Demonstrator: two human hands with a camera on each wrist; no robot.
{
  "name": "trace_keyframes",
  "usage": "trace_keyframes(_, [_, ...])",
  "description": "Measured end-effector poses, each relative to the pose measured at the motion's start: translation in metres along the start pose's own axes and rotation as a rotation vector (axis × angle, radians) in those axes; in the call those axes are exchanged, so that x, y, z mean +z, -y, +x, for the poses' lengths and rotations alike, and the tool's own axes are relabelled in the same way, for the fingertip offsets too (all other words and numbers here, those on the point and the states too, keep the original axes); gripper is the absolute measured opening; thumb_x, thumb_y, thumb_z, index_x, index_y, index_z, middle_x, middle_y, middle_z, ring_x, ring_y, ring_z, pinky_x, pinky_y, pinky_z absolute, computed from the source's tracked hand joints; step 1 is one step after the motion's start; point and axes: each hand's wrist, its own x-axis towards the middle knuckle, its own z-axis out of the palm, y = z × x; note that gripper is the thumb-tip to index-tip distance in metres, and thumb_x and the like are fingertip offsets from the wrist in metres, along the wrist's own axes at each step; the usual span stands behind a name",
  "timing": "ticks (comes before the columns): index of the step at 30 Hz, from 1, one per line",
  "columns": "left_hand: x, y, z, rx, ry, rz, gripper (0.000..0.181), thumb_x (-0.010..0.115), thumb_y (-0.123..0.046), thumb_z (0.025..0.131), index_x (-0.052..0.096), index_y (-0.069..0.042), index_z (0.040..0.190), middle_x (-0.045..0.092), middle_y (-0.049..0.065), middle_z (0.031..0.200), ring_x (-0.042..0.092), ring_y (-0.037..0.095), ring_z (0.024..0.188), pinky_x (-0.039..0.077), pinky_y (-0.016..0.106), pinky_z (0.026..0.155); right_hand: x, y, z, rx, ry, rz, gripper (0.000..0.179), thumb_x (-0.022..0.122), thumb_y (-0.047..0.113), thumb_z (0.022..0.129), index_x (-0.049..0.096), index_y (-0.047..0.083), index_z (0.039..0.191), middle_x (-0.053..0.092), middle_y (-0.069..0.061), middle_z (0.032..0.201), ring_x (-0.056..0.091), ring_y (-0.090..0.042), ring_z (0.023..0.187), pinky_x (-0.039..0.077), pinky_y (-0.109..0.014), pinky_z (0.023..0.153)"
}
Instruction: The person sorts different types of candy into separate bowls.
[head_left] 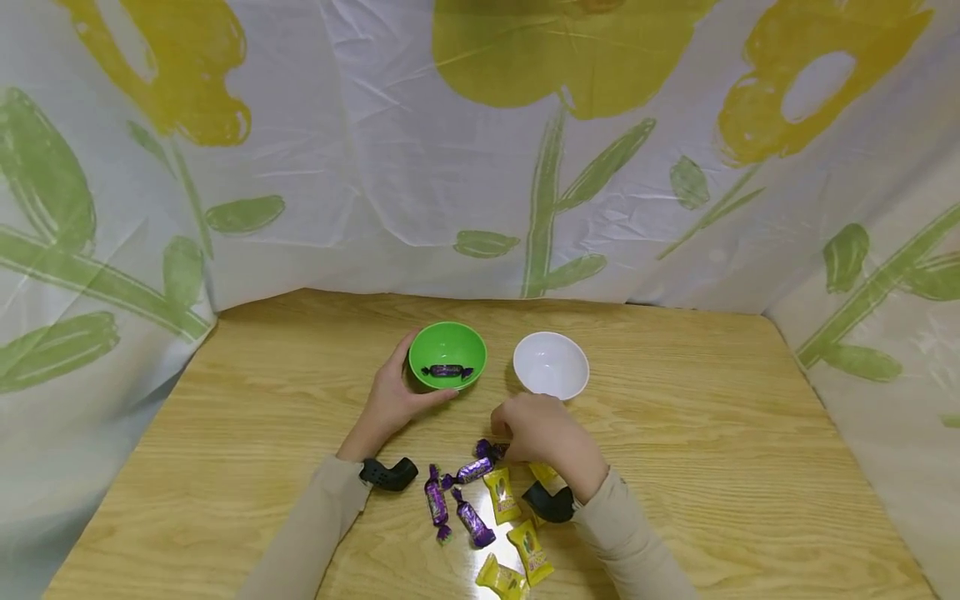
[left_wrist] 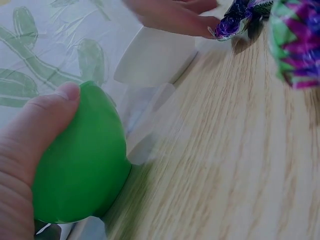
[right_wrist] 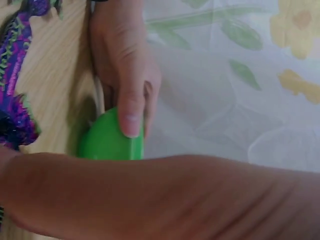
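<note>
My left hand [head_left: 392, 392] grips the green bowl [head_left: 447, 340], thumb along the near side of its rim and fingers round its left side. Inside that bowl lies one purple-wrapped candy [head_left: 447, 371]. In front of the white bowl [head_left: 552, 364], my right hand [head_left: 551, 435] reaches down to the pile and pinches a purple-wrapped candy [head_left: 487, 450]; its fingertips are partly hidden in the head view. In the left wrist view a fingertip meets the twisted end of that wrapper [left_wrist: 232, 22]. A second purple candy [head_left: 474, 471] lies right beside it.
Further purple candies [head_left: 436, 497] lie toward the front of the wooden table [head_left: 712, 433]. Several yellow-wrapped candies [head_left: 530, 552] are spread near the right wrist, some partly covered by it. A flower-printed cloth [head_left: 405, 167] hangs behind the table and along its sides.
</note>
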Motion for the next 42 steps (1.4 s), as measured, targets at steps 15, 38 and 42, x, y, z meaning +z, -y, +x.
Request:
trace_keyframes(15, [0.002, -0.005, -0.001, 0.017, -0.010, -0.009, 0.108, 0.094, -0.032, 0.067, 0.033, -0.011, 0.153, 0.046, 0.008, 0.147, 0.043, 0.029, 0.134, 0.028, 0.052, 0.115, 0.014, 0.003, 0.004, 0.005, -0.028, -0.112, 0.040, 0.079, 0.002, 0.066, 0.043, 0.018, 0.057, 0.038, 0.007, 0.059, 0.036, -0.012, 0.059, 0.030, -0.028, 0.053])
trace_keyframes(38, [0.000, 0.000, 0.000, 0.060, -0.004, -0.016, 0.103, 0.093, -0.020, 0.069, 0.034, -0.007, 0.152, 0.050, 0.010, 0.144, 0.046, 0.028, 0.132, 0.029, 0.051, 0.115, -0.019, 0.013, 0.013, -0.120, -0.405, -0.096, 0.010, 0.075, 0.015, 0.081, 0.074, 0.014, 0.090, 0.065, 0.005, 0.082, 0.055, -0.011, 0.066, 0.046, -0.032, 0.060])
trace_keyframes(42, [0.000, 0.001, 0.001, 0.070, -0.001, -0.011, 0.103, 0.093, -0.029, 0.070, 0.034, -0.011, 0.153, 0.050, 0.005, 0.144, 0.047, 0.024, 0.132, 0.031, 0.050, 0.114, -0.021, 0.011, 0.021, -0.131, -0.496, -0.079, 0.012, 0.074, 0.015, 0.081, 0.074, 0.014, 0.093, 0.064, 0.005, 0.083, 0.056, -0.011, 0.068, 0.045, -0.032, 0.063])
